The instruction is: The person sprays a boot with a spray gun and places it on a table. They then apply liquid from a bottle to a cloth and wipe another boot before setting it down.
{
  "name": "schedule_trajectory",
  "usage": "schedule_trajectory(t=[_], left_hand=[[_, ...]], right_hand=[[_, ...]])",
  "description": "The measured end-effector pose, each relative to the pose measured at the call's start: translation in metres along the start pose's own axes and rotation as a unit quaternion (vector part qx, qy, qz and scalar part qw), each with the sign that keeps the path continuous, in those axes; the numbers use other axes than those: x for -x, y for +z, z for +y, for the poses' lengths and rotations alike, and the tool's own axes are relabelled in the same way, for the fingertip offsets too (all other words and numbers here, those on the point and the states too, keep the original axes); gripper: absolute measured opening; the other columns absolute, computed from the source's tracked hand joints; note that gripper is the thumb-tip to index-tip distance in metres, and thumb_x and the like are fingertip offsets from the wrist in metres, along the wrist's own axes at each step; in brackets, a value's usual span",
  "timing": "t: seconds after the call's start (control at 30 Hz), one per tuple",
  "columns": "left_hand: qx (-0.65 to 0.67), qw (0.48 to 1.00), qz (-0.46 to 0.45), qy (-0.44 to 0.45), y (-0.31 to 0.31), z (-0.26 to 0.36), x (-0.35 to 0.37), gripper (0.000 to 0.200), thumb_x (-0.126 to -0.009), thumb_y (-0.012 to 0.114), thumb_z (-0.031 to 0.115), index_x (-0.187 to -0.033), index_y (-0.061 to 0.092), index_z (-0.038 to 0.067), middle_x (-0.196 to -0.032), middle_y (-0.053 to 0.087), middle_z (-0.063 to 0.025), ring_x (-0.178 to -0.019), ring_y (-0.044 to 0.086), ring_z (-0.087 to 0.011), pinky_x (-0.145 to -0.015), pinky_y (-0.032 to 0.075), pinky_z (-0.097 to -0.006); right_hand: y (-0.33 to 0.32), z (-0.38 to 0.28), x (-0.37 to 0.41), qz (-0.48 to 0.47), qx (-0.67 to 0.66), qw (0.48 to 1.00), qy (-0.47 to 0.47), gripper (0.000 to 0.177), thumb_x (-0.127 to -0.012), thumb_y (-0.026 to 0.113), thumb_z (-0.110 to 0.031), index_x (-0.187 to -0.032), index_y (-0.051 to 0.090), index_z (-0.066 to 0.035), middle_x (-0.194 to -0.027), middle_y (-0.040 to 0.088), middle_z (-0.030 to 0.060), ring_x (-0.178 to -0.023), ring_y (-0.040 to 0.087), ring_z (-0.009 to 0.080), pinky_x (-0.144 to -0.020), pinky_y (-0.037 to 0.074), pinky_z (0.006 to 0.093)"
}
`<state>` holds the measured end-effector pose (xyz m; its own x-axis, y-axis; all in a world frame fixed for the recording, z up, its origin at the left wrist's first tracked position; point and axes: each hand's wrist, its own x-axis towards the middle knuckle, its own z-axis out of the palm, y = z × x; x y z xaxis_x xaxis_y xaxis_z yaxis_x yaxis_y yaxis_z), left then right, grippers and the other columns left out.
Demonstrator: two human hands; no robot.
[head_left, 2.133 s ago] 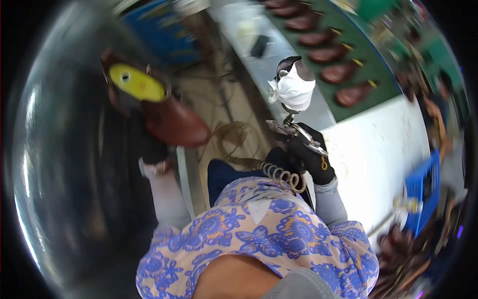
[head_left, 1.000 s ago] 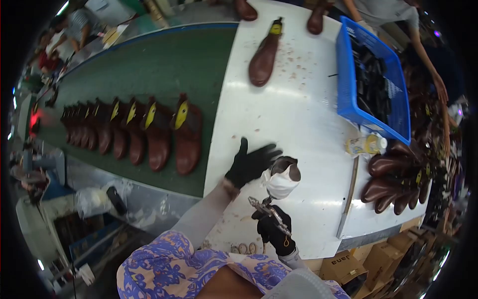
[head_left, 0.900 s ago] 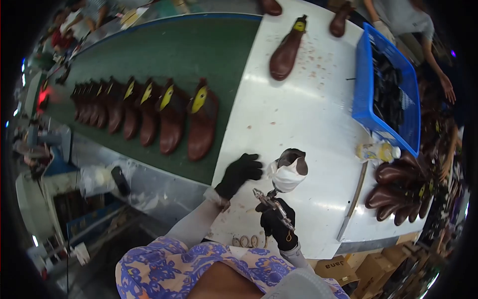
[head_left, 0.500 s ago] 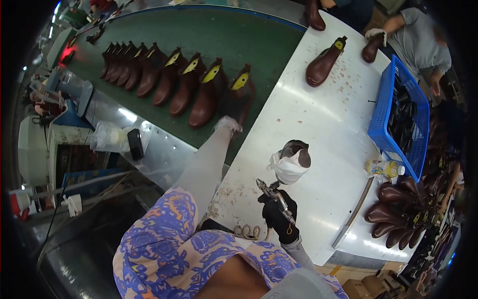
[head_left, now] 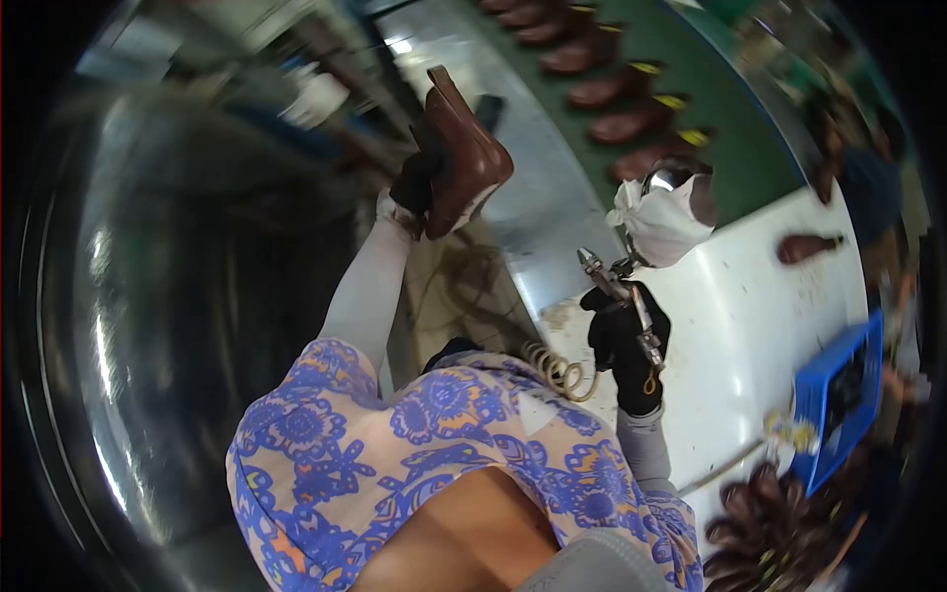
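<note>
A brown ankle boot (head_left: pixel 468 158) is raised off to the left, tilted, with its pull tab upward. My left hand (head_left: pixel 418 184), in a dark glove, is closed on the boot's side; some of its fingers are hidden. My right hand (head_left: pixel 631 340), black-gloved, grips a metal spray gun (head_left: pixel 636 314). A cup (head_left: pixel 669 219) wrapped in white cloth sits at the gun's far end, over the edge of the white table. A pale coiled hose (head_left: pixel 557 370) hangs beside my right wrist.
Several brown boots (head_left: pixel 631 120) line the green conveyor belt (head_left: pixel 730 128). Another boot (head_left: pixel 809 247) lies on the white table (head_left: pixel 745 326). A blue basket (head_left: pixel 811 424) and piled boots (head_left: pixel 760 513) are at the right. A large shiny dark surface (head_left: pixel 168 326) fills the left.
My left hand has lifted the nearest boot off the green belt and carried it left. My view has turned left. The spray gun remains in my right hand.
</note>
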<state>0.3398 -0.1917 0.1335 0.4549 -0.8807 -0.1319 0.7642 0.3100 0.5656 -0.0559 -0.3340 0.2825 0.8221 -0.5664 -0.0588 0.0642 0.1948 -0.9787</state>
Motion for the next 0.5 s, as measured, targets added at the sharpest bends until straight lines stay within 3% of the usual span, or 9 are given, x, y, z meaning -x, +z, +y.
schedule_trajectory(t=[0.03, 0.07, 0.1, 0.13, 0.2, 0.3, 0.33, 0.4, 0.5], left_hand=[[0.037, 0.998, -0.037, 0.032, -0.044, 0.026, 0.030, 0.051, -0.078, 0.063, 0.015, -0.126, 0.049, 0.003, -0.120, 0.057, -0.0097, -0.110, 0.055, -0.0252, -0.100, 0.042, -0.0385], [-0.038, 0.987, -0.041, 0.149, -0.003, 0.046, 0.084, 0.051, -0.078, 0.064, 0.017, -0.125, 0.051, 0.004, -0.120, 0.057, -0.0102, -0.109, 0.055, -0.0256, -0.099, 0.043, -0.0375], [-0.048, 0.981, -0.018, 0.186, -0.024, 0.069, 0.130, 0.051, -0.078, 0.064, 0.017, -0.125, 0.051, 0.004, -0.120, 0.057, -0.0102, -0.109, 0.055, -0.0256, -0.099, 0.043, -0.0375], [-0.083, 0.965, 0.038, 0.247, -0.053, 0.097, 0.178, 0.039, -0.088, 0.054, 0.026, -0.123, 0.050, 0.011, -0.112, 0.056, -0.0029, -0.102, 0.053, -0.0161, -0.090, 0.043, -0.0298], [-0.136, 0.923, 0.132, 0.336, -0.019, 0.072, 0.313, 0.030, -0.099, 0.043, 0.035, -0.122, 0.049, 0.017, -0.104, 0.054, 0.0045, -0.095, 0.050, -0.0067, -0.082, 0.042, -0.0221], [-0.449, 0.763, 0.118, 0.450, 0.121, -0.008, 0.408, 0.047, -0.098, 0.045, 0.035, -0.139, 0.035, 0.015, -0.134, 0.045, -0.0017, -0.118, 0.047, -0.0136, -0.099, 0.039, -0.0302], [-0.447, 0.751, 0.140, 0.465, 0.128, -0.027, 0.435, 0.047, -0.098, 0.045, 0.035, -0.139, 0.035, 0.015, -0.134, 0.045, -0.0017, -0.118, 0.047, -0.0136, -0.099, 0.039, -0.0302], [-0.224, 0.837, 0.206, 0.455, 0.138, -0.078, 0.442, 0.075, -0.058, 0.072, 0.005, -0.128, 0.048, 0.006, -0.120, 0.058, -0.0078, -0.109, 0.056, -0.0260, -0.097, 0.046, -0.0398], [-0.152, 0.751, 0.313, 0.561, 0.162, -0.145, 0.498, 0.076, -0.056, 0.073, 0.007, -0.128, 0.049, 0.006, -0.120, 0.059, -0.0080, -0.108, 0.057, -0.0264, -0.097, 0.046, -0.0394]], right_hand=[[0.014, -0.007, 0.002, -0.051, -0.001, 0.998, 0.023, 0.012, -0.084, 0.051, -0.004, -0.089, 0.059, 0.003, -0.065, 0.057, 0.0023, -0.047, 0.045, 0.0031, -0.043, 0.034, 0.0205], [0.028, -0.008, 0.004, -0.112, -0.012, 0.994, 0.004, 0.013, -0.084, 0.052, -0.005, -0.091, 0.060, 0.003, -0.068, 0.058, 0.0028, -0.050, 0.047, 0.0043, -0.046, 0.037, 0.0215], [0.044, -0.009, 0.011, -0.161, 0.017, 0.986, -0.042, 0.013, -0.084, 0.055, -0.007, -0.092, 0.061, 0.002, -0.070, 0.060, 0.0026, -0.054, 0.051, 0.0064, -0.051, 0.040, 0.0226], [0.057, -0.014, 0.023, -0.211, 0.028, 0.976, -0.047, 0.013, -0.084, 0.057, -0.007, -0.092, 0.061, 0.002, -0.072, 0.061, 0.0034, -0.058, 0.053, 0.0081, -0.054, 0.042, 0.0236], [0.045, -0.011, 0.072, -0.299, 0.073, 0.946, -0.103, 0.012, -0.081, 0.063, -0.007, -0.092, 0.062, 0.000, -0.078, 0.063, 0.0058, -0.065, 0.059, 0.0127, -0.059, 0.045, 0.0260], [0.041, -0.027, 0.100, -0.411, 0.110, 0.892, -0.152, 0.013, -0.080, 0.064, -0.005, -0.092, 0.062, 0.000, -0.078, 0.064, 0.0070, -0.068, 0.062, 0.0142, -0.060, 0.046, 0.0270], [0.040, -0.036, 0.113, -0.445, 0.082, 0.888, -0.083, 0.014, -0.079, 0.065, -0.005, -0.091, 0.061, 0.000, -0.077, 0.063, 0.0070, -0.066, 0.060, 0.0142, -0.060, 0.046, 0.0272], [0.008, -0.048, 0.122, -0.490, 0.082, 0.864, -0.078, 0.014, -0.079, 0.066, -0.005, -0.091, 0.061, 0.000, -0.075, 0.062, 0.0071, -0.064, 0.059, 0.0149, -0.059, 0.045, 0.0276], [0.011, -0.052, 0.152, -0.589, 0.072, 0.794, -0.132, 0.017, -0.078, 0.068, -0.006, -0.092, 0.060, 0.000, -0.073, 0.058, 0.0071, -0.061, 0.056, 0.0175, -0.057, 0.043, 0.0288]])
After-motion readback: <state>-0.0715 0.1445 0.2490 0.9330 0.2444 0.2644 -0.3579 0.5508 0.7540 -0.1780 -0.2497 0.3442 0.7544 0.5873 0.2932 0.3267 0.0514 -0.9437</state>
